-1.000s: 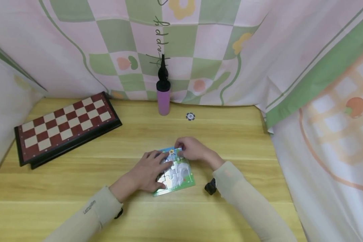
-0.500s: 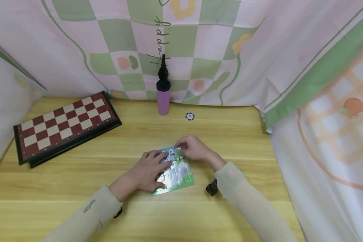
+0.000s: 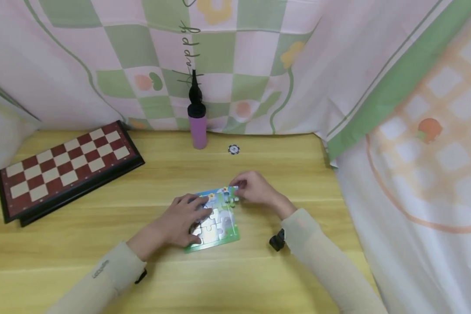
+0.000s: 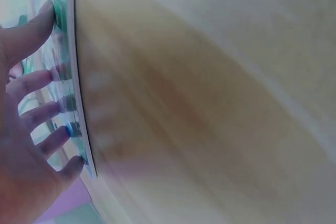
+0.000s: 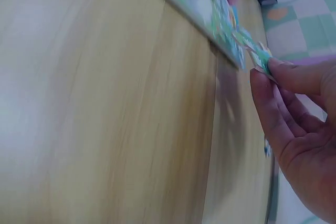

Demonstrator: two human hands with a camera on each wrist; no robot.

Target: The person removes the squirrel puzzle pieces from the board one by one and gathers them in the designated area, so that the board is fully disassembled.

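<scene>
Checked pink-green cloth behind a wooden table (image 3: 298, 174). Puzzle (image 3: 216, 226) lies flat mid-table. Left hand (image 3: 180, 220) rests on its left part, fingers spread and pressing down. Right hand (image 3: 255, 188) pinches a piece (image 3: 232, 197) at the far right corner. Chessboard (image 3: 63, 165) far left; pump (image 3: 196, 115) and chip (image 3: 233, 149) at back.

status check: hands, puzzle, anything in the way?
Left hand flat on the puzzle, pinning it. Right hand pinches a puzzle piece at its far right corner. Nothing in the way; poker chip sits well beyond.
</scene>
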